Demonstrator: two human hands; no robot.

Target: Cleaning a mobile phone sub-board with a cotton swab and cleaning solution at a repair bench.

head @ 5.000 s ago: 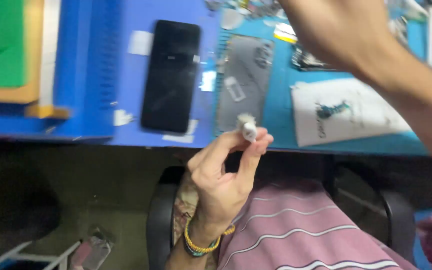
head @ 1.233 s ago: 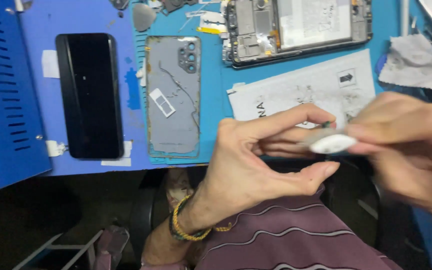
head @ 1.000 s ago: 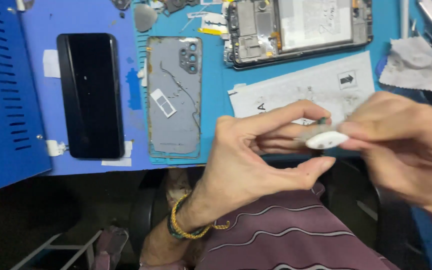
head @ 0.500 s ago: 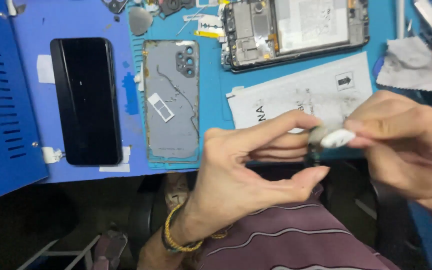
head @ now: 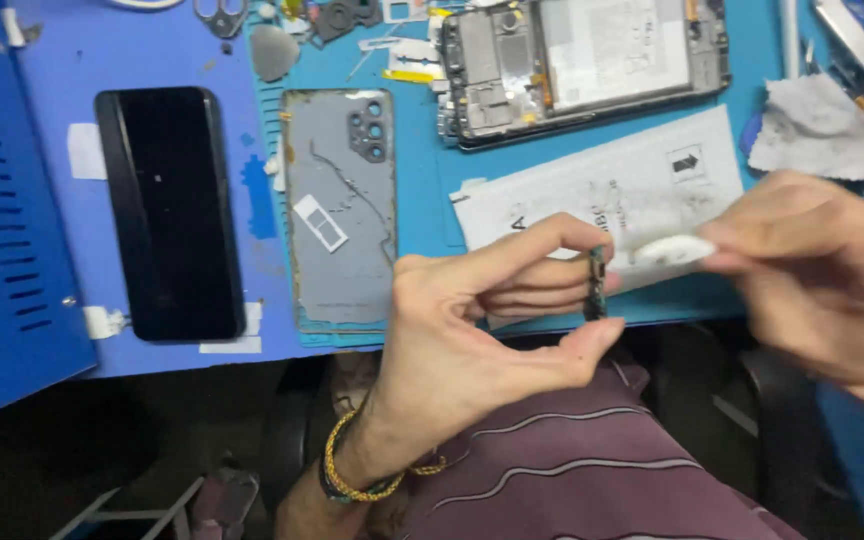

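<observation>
Cluttered blue workbench (head: 422, 210), phone parts.

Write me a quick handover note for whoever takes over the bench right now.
Left hand: pinches a small dark circuit part upright between thumb and forefinger.
Right hand: presses a small white pad against the part's top end.
On the blue mat: grey back cover lying inside up, opened phone body, black screen, paper sheet.
Done: phone is apart. Left: part not yet back in the phone.
</observation>
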